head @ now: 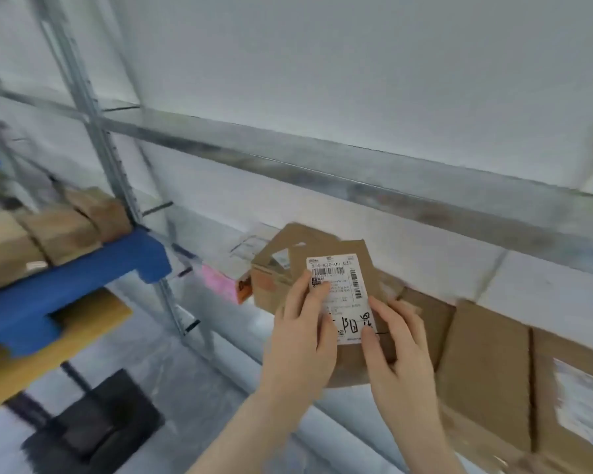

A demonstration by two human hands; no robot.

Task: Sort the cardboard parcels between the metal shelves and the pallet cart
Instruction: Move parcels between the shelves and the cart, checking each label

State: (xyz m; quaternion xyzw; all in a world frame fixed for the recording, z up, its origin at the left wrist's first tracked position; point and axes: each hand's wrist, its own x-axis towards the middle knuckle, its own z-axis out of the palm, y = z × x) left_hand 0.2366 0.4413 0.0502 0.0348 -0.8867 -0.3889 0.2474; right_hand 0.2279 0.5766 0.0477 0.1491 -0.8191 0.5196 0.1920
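I hold a small flat cardboard parcel [356,265] with a white shipping label, upright in front of the metal shelf [288,155]. My left hand [302,333] grips its left edge and my right hand [397,343] grips its lower right, thumb on the label. Behind it another cardboard parcel [271,278] rests on the shelf. More brown parcels [486,364] lie on the shelf to the right. At the left, several parcels [59,227] sit on the blue pallet cart [83,268].
A pink and orange packet [223,285] lies on the shelf left of the held parcel. A galvanised upright post [93,107] stands between cart and shelf. Yellow cart frame [48,347] and a black base [93,422] are at lower left. The picture is blurred.
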